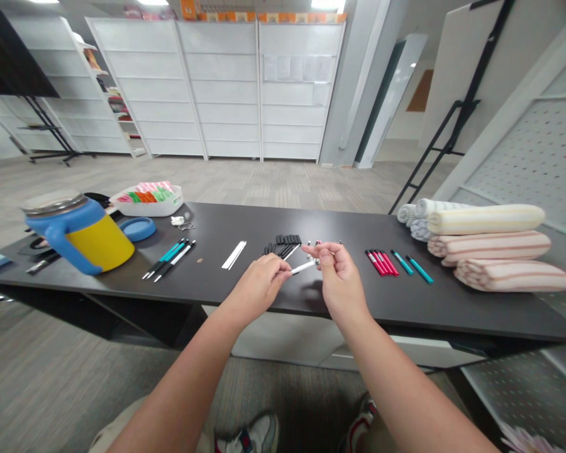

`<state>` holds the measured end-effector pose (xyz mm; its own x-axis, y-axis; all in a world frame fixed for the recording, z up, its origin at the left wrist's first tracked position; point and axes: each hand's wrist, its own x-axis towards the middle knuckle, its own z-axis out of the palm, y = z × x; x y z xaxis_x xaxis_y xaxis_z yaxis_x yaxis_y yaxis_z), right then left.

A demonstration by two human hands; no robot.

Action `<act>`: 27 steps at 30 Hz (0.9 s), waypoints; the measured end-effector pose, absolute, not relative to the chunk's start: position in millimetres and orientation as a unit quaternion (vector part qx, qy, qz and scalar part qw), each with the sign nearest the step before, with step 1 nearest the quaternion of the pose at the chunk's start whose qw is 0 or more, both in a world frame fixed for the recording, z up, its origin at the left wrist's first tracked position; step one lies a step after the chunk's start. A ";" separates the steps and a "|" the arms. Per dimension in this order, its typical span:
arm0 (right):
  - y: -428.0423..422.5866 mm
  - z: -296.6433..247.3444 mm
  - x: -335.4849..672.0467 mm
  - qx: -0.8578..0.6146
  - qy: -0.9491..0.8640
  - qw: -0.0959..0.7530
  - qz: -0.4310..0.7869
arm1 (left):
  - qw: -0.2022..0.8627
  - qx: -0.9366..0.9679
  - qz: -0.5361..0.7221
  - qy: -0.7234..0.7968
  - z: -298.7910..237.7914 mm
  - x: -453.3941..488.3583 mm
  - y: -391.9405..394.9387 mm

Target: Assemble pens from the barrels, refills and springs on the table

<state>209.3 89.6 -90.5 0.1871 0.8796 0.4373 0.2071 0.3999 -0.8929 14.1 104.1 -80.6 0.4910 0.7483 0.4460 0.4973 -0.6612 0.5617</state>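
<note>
A white pen barrel is held level above the table's near side, between my two hands. My left hand is closed, pinching the barrel's left end, where a dark tip shows. At its other end my right hand is closed with thumb and fingers around it; a small shiny part there is too small to name. Just beyond the hands lie a row of black grips and several thin black pieces, partly hidden. Thin white sticks lie left of my left hand. Red pen barrels and teal barrels lie to the right.
Several whole pens lie on the dark table. Farther left stand a blue-yellow mug, a blue lid and a white basket of colourful packets. Rolled towels are stacked at the right end.
</note>
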 end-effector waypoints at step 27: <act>81.1 -93.4 209.5 -0.475 -0.575 0.635 0.201 | 0.277 0.816 0.376 0.342 -75.7 12.5 100.7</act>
